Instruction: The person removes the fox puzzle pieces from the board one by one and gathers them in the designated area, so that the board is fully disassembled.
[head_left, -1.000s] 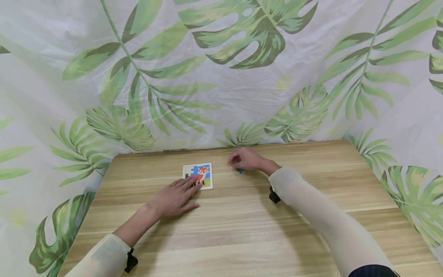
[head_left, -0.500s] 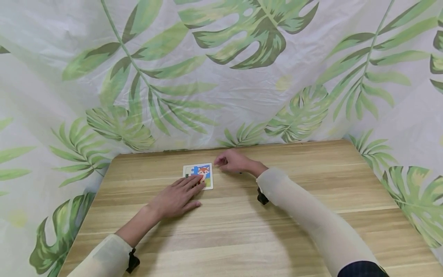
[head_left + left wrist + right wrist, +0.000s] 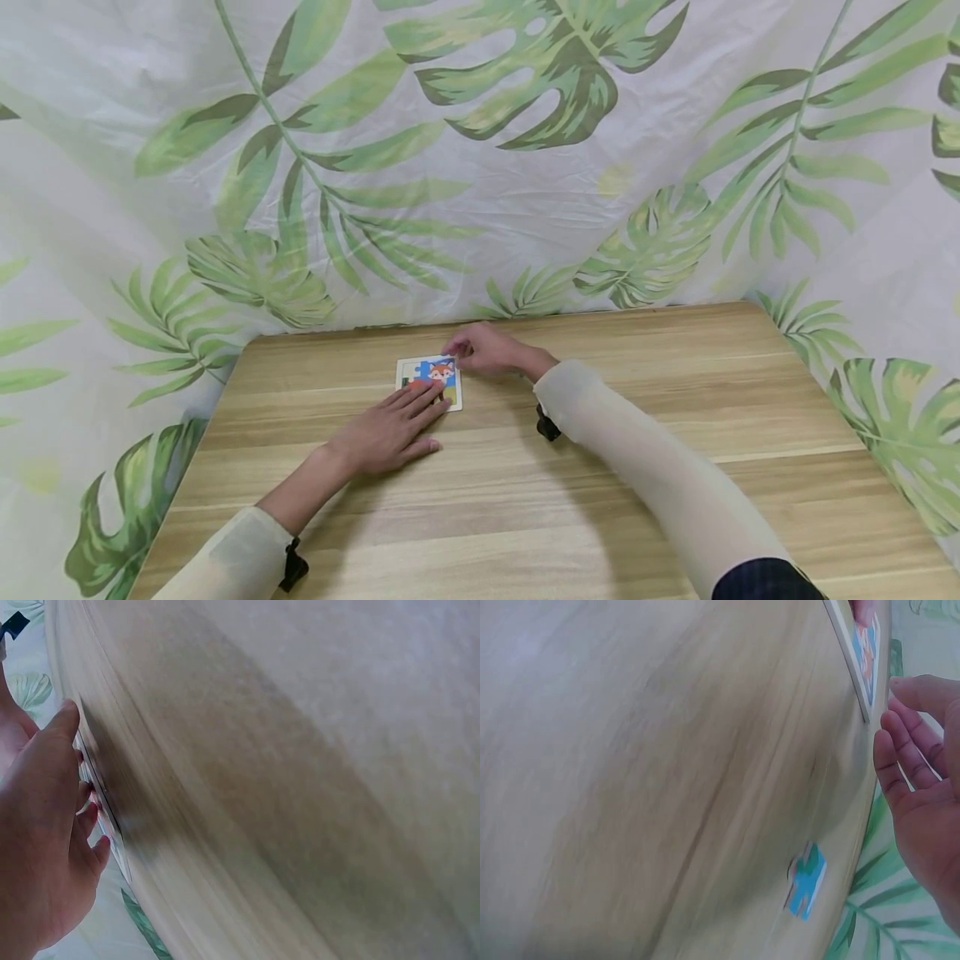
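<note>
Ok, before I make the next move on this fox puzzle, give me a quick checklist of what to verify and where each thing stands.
1. Puzzle board lying on the table: ok.
2. Left hand on the board: ok, its fingers rest across the near part of the picture.
3. Right hand at the board: ok, fingertips by the far right corner.
4. Piece in the right hand's fingers: cannot tell.
5. All spaces filled: not ok, a pale gap shows at the upper left in the head view.
6. Loose pieces placed: not ok, a blue-and-green piece lies on the table, apart from the board.
</note>
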`<act>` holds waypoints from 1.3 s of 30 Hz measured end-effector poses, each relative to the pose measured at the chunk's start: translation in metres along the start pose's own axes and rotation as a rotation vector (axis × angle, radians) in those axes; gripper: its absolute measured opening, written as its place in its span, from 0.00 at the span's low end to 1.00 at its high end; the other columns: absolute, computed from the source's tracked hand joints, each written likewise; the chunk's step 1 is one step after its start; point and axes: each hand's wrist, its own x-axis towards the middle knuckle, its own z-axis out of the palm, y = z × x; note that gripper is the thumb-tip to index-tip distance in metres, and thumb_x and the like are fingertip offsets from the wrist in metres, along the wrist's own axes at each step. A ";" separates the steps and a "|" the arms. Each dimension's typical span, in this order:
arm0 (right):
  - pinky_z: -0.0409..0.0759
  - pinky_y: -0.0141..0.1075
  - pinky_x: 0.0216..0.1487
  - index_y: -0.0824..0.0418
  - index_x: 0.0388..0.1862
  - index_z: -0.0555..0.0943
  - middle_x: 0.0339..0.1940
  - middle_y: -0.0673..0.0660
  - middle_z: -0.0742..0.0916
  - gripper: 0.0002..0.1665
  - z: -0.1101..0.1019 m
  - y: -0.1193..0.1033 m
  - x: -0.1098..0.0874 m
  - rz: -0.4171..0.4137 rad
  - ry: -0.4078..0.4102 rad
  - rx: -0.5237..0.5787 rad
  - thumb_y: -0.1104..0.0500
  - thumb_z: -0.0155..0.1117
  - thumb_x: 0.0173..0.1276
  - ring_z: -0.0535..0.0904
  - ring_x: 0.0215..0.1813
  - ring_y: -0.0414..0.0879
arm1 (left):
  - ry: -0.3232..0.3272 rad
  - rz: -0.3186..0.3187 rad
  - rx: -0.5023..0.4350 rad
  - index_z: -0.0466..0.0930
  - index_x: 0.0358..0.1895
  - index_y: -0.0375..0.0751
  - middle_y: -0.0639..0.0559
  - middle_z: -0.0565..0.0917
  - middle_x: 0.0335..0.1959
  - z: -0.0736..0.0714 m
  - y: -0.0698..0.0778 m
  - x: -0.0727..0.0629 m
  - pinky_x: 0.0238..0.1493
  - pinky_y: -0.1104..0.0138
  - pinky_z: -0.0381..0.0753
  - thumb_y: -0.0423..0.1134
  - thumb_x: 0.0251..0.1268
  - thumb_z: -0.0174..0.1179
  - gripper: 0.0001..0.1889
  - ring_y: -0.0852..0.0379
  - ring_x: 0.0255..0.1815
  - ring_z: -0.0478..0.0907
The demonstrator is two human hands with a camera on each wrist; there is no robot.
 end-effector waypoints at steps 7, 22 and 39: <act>0.84 0.33 0.56 0.65 0.61 0.87 0.54 0.59 0.89 0.18 0.009 -0.001 0.014 -0.032 -0.035 0.004 0.68 0.68 0.74 0.86 0.54 0.48 | -0.021 0.003 -0.027 0.57 0.85 0.41 0.39 0.53 0.87 0.000 0.000 0.000 0.84 0.45 0.57 0.60 0.85 0.47 0.38 0.39 0.87 0.50; 0.83 0.37 0.58 0.64 0.58 0.89 0.53 0.58 0.89 0.15 0.018 -0.005 0.027 -0.050 -0.024 -0.030 0.66 0.69 0.75 0.85 0.54 0.49 | -0.052 0.003 -0.038 0.54 0.86 0.41 0.39 0.50 0.88 0.000 0.000 -0.001 0.85 0.45 0.55 0.62 0.84 0.48 0.40 0.40 0.88 0.47; 0.81 0.38 0.61 0.64 0.63 0.87 0.55 0.60 0.86 0.19 0.014 -0.010 0.042 -0.104 -0.165 -0.081 0.68 0.66 0.75 0.82 0.57 0.51 | -0.033 0.017 -0.020 0.54 0.86 0.40 0.38 0.50 0.88 -0.003 0.001 -0.004 0.84 0.44 0.56 0.61 0.84 0.49 0.40 0.40 0.88 0.48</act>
